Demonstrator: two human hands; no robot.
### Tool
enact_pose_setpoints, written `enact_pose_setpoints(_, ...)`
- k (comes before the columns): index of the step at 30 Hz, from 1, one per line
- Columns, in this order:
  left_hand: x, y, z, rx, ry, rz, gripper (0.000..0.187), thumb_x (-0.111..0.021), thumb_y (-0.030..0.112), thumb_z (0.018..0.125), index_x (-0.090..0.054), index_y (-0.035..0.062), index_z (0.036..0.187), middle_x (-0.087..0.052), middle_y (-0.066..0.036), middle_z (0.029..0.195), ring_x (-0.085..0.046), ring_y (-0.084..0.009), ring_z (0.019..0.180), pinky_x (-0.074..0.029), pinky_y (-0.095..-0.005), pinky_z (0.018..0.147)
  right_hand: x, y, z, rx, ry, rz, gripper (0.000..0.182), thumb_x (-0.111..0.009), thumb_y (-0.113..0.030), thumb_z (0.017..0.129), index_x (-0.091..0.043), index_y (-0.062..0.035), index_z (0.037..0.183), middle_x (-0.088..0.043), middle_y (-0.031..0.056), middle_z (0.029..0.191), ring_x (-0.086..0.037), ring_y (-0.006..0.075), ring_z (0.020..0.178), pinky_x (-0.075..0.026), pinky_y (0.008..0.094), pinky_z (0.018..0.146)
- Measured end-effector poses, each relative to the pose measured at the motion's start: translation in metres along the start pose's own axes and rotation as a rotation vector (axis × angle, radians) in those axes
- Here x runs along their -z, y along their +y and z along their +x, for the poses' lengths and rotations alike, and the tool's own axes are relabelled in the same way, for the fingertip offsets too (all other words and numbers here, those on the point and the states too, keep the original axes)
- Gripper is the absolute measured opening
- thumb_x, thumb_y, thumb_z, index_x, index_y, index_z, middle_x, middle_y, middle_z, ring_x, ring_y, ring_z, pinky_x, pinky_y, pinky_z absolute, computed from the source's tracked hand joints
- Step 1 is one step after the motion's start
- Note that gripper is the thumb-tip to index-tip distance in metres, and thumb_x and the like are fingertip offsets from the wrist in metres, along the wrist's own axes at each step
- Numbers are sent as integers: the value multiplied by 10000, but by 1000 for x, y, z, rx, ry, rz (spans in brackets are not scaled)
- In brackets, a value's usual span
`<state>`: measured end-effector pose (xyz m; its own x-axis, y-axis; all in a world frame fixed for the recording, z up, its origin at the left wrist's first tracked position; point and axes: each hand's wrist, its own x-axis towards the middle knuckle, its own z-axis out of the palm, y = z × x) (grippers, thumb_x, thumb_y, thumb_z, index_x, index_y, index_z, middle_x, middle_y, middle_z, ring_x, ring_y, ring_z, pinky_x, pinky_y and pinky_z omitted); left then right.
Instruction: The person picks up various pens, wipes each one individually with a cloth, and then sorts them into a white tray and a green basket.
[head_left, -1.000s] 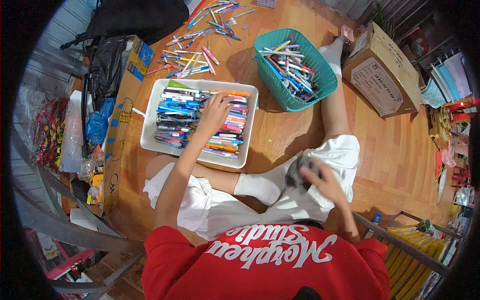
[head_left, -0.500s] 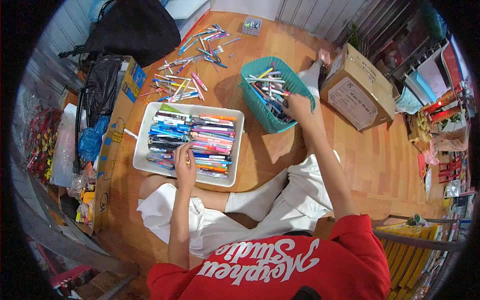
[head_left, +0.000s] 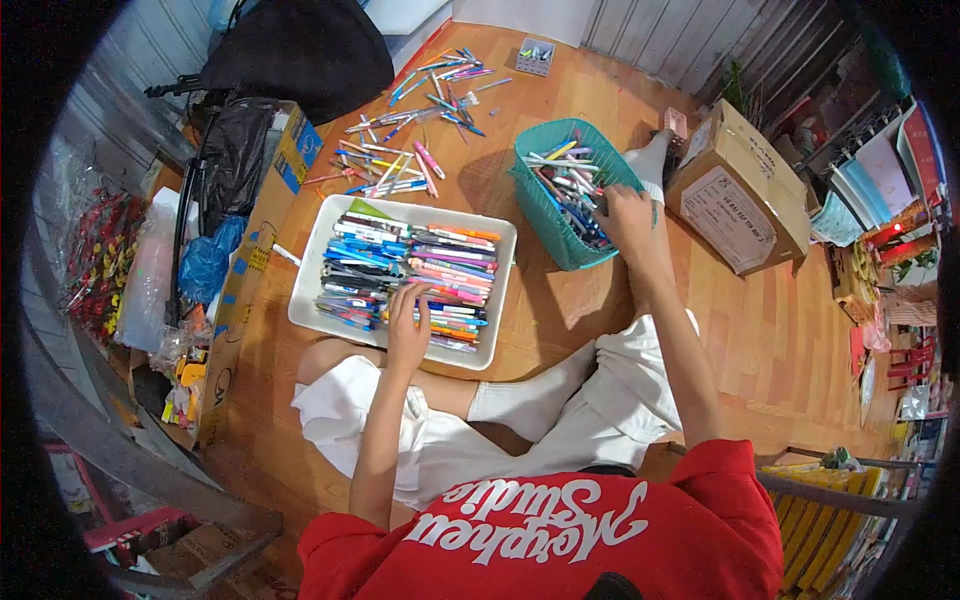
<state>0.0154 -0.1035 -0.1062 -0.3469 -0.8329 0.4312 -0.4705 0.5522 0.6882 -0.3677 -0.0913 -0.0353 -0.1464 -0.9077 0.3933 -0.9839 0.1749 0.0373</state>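
Note:
A white tray (head_left: 306, 290) on the floor holds rows of pens laid side by side in two columns. My left hand (head_left: 409, 325) rests over the lower middle of these pens, its fingers slightly bent; whether it grips one is unclear. To the right, a teal basket (head_left: 545, 230) contains a jumbled heap of pens. My right hand (head_left: 628, 215) is at the basket's right side, fingers bent down onto the heap, and its fingertips are partly hidden. Loose pens (head_left: 392, 172) lie scattered on the floor behind the tray.
A small grey box (head_left: 536, 57) with pens stands at the back. On the right is a cardboard box (head_left: 738, 190), and a long open carton (head_left: 252, 260) runs along the left. One white pen (head_left: 286, 255) lies left of the tray. My crossed legs are in front.
The whole view has shifted, so the scene sits a little further right. Both hands stay at the same places, over the tray and in the basket.

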Motion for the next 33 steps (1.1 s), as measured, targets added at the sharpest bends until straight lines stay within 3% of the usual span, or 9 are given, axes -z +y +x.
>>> enact_pose_setpoints(4,3,25,2,166,-20,-262,180,-466,91,920,-574,8,1039,-597,-138,978,-566,-283,915,-430,-359,823,90,-38,-34,328,79,123,229,-699,-188,650,-572,-100,820,-560,34,786,-545,210,786,-378,391,738)
enact_pose_setpoints(7,10,72,0,369,-258,-664,229,-436,156,947,-578,4,1043,-607,-141,949,-584,-261,864,-440,-344,775,97,-63,-74,519,120,176,183,-657,-160,671,-558,-99,812,-502,17,759,-507,181,737,-380,371,711)
enact_pose_setpoints(13,12,151,-7,-27,-441,-42,290,-366,236,975,-544,7,987,-574,-178,811,-564,-330,777,-426,-386,687,97,-89,-104,682,115,201,226,-625,-170,671,-578,-87,876,-508,12,795,-514,156,781,-404,366,751)
enact_pose_setpoints(16,17,154,-14,173,-520,-245,210,-395,172,955,-504,-6,937,-539,-171,781,-514,-365,749,-374,-428,713,102,-92,-101,527,151,362,239,-615,-183,737,-597,-79,952,-561,51,892,-540,205,855,-410,372,801)
enact_pose_setpoints(21,18,153,-27,534,-290,-711,338,-343,288,1004,-462,31,819,-388,28,698,-356,-44,642,-319,-202,556,85,-120,-120,-389,132,1490,294,-473,-276,925,-572,-30,1053,-594,86,1035,-557,201,939,-412,360,856)
enact_pose_setpoints(23,9,156,-37,507,-348,-698,317,-349,253,998,-469,12,831,-415,-26,676,-395,-118,619,-356,-267,571,73,-143,-137,-742,-37,2001,422,-389,-359,968,-511,3,1148,-590,35,1028,-546,136,913,-446,305,793)
enact_pose_setpoints(26,-8,163,-55,326,-302,-443,301,-387,230,979,-527,-31,929,-534,-182,710,-536,-311,652,-399,-395,602,106,-175,-147,-502,-208,1760,291,-532,-256,931,-529,-8,1084,-568,-8,912,-504,54,788,-425,213,651)
enact_pose_setpoints(32,-3,166,-74,479,-431,-622,348,-369,264,990,-512,-39,897,-529,-123,692,-517,-229,627,-395,-356,581,89,-152,-132,-825,-134,2037,221,-587,-219,906,-575,-14,989,-576,-20,818,-499,49,711,-415,210,615)
enact_pose_setpoints(33,-1,168,-72,487,-426,-659,353,-360,268,993,-500,-34,875,-509,-99,686,-489,-195,608,-384,-331,565,88,-149,-135,-776,-226,2071,377,-547,-325,922,-532,-15,1136,-593,33,977,-540,110,874,-439,262,786)
